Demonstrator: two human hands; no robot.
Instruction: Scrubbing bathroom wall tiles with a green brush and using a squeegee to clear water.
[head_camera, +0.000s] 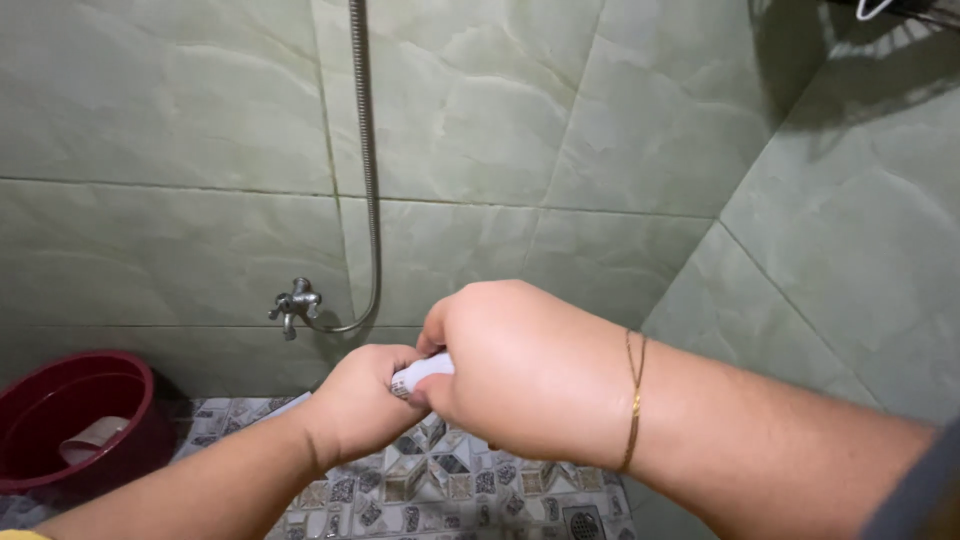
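Both hands meet in the middle of the head view around a small white tube-like object (420, 372). My left hand (362, 400) is closed around its left end, where some dark print shows. My right hand (520, 370) wraps over its right end from above, hiding most of it. A thin gold bracelet (634, 400) circles my right wrist. What kind of object it is, I cannot tell.
Green marbled wall tiles surround a corner. A metal tap (293, 303) sticks out of the wall with a flexible metal hose (366, 150) rising from it. A dark red basin (75, 415) sits at the left on the patterned floor (440, 485). A floor drain (583, 522) lies bottom right.
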